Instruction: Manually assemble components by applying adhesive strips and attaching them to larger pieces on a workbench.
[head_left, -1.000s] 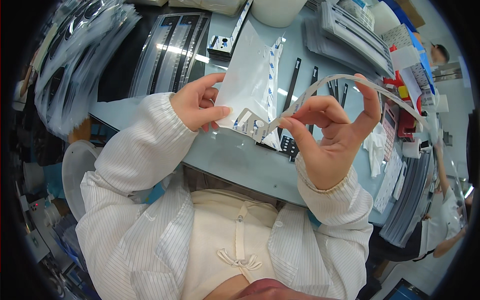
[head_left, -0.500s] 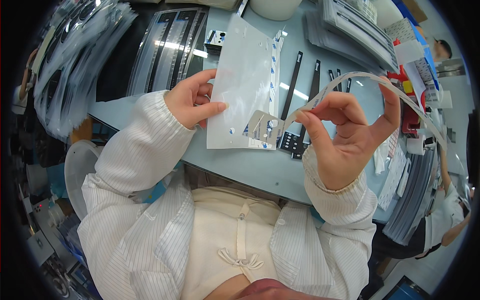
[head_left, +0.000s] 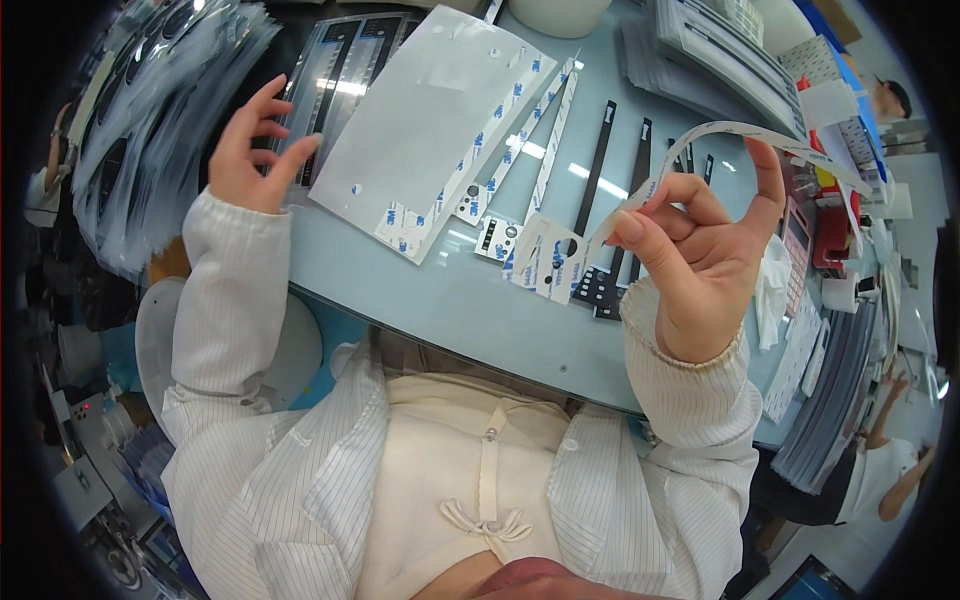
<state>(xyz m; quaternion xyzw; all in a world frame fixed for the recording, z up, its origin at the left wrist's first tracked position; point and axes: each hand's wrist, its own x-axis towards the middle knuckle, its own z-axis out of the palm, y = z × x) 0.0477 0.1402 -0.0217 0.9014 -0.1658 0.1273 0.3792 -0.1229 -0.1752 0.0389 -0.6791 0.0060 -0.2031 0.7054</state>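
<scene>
R hand (head_left: 705, 245) pinches strip (head_left: 715, 128) nr wide tab (head_left: 545, 245), tail arching free | L hand (head_left: 250, 165) spread, empty, nr white sheet (head_left: 430, 120) | strip over table (head_left: 470, 320) | prob. v. light, floppy, tacky, creases easily; hold by tab edges

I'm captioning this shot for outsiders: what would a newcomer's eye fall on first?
Probably the long white strip, pinched in the right hand and arching above it, right of centre. Next, the big pale sheet on the table, left of centre, the left hand open beside it. The clear plastic sheets at far left also stand out.
</scene>
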